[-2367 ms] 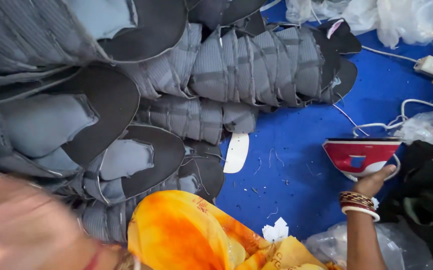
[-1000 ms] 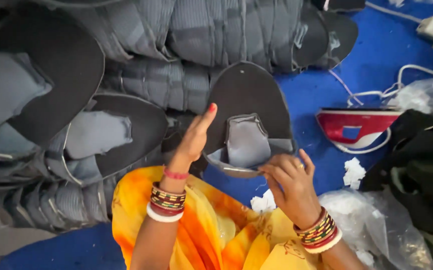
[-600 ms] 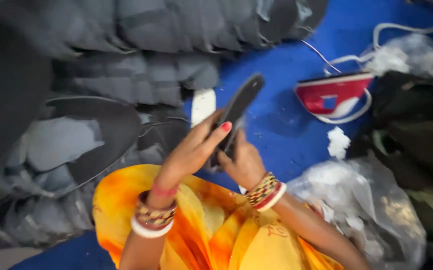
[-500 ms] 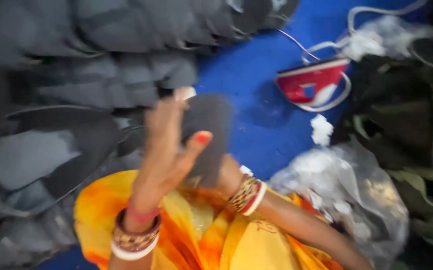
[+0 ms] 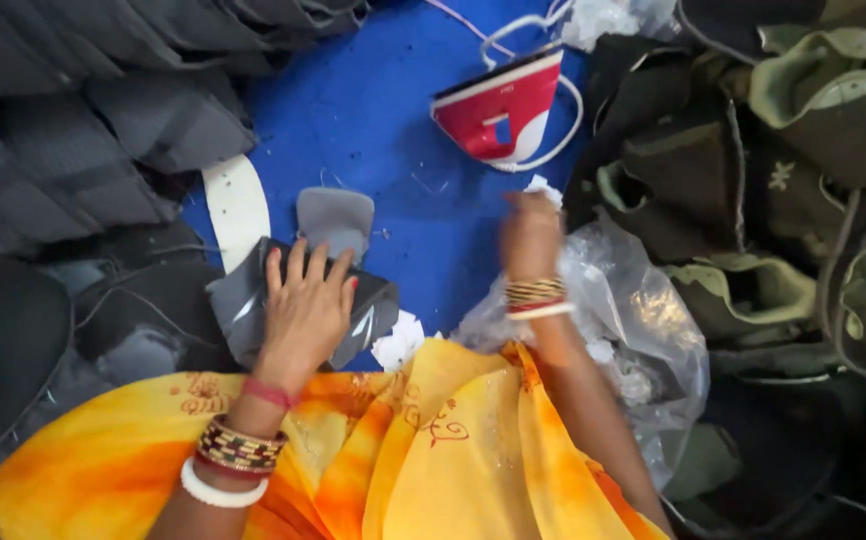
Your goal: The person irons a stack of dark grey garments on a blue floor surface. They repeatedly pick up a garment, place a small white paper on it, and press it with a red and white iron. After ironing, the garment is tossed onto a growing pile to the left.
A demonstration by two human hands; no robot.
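Blue floor cloth (image 5: 393, 130) carries everything. Left hand (image 5: 305, 312) lies flat, fingers spread, on a grey folded piece (image 5: 303, 300) near its middle. Right hand (image 5: 530, 232) is blurred; its grasp cannot be told, below the red iron (image 5: 498, 108).

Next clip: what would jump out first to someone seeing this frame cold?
The bright orange-yellow garment across the person's lap fills the bottom, against the vivid blue floor covering. The left hand lies flat on a folded dark grey fabric piece at centre left, while the right hand reaches toward the red-and-white clothes iron at top centre. Stacks of grey fabric pieces crowd the upper left.
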